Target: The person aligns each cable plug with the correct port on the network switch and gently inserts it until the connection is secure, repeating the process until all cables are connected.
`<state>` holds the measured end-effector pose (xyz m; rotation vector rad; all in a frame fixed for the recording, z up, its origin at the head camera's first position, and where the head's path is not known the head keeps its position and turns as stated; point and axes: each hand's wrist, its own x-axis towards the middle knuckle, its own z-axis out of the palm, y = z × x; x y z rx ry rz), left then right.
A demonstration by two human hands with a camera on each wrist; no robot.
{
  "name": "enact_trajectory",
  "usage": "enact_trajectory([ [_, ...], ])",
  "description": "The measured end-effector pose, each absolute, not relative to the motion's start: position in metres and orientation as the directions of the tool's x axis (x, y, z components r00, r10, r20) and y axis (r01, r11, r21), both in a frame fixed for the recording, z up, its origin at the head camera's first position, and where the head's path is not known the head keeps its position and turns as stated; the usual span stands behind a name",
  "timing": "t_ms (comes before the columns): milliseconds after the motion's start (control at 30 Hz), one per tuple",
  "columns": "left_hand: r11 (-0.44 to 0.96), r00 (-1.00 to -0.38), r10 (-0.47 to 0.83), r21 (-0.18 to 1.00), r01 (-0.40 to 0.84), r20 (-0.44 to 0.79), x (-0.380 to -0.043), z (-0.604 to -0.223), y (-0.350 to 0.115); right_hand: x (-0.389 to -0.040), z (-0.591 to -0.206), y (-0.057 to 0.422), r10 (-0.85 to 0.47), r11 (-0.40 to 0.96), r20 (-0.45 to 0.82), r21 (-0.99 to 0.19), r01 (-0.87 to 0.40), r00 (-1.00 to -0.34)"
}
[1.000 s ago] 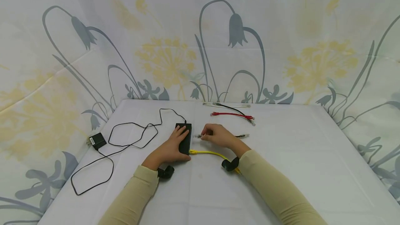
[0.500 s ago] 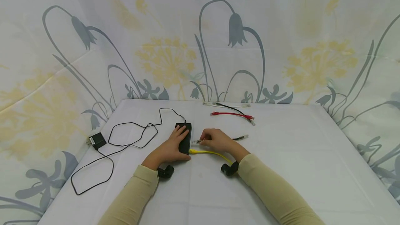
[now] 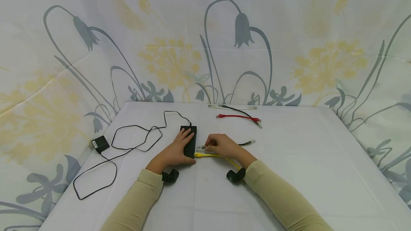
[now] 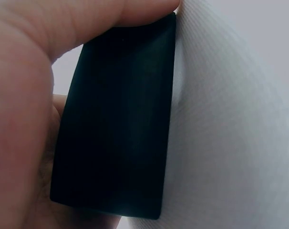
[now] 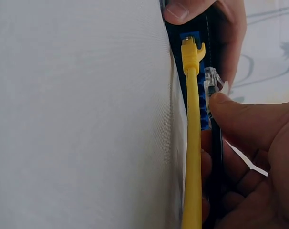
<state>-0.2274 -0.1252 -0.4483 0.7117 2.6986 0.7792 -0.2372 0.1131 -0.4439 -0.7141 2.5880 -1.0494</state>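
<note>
A small black switch box lies on the white table. My left hand grips it, thumb at the near end; the left wrist view shows the box against my palm. A yellow cable is plugged into the box's right side, its plug seated in a blue port. My right hand pinches the clear plug of a dark cable, which sits just beside the yellow plug at the port row. Whether it is inserted I cannot tell.
A black power cord loops left from the box to an adapter at the table's left edge. A red cable and a black and white one lie at the back. A floral curtain hangs behind.
My right hand has brought the clear plug left and nearer to me, up to the box's side just above the yellow cable. The left hand has stayed on the box.
</note>
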Motion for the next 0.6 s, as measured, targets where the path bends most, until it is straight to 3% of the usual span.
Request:
enact_trajectory([
  [600, 0.734, -0.848, 0.523, 0.553, 0.394, -0.090, -0.2278, -0.4491, -0.1261, -0.2294, -0.4451, 0.1080, -0.518, 0.634, -0.017, -0.680, -0.370, -0.855],
])
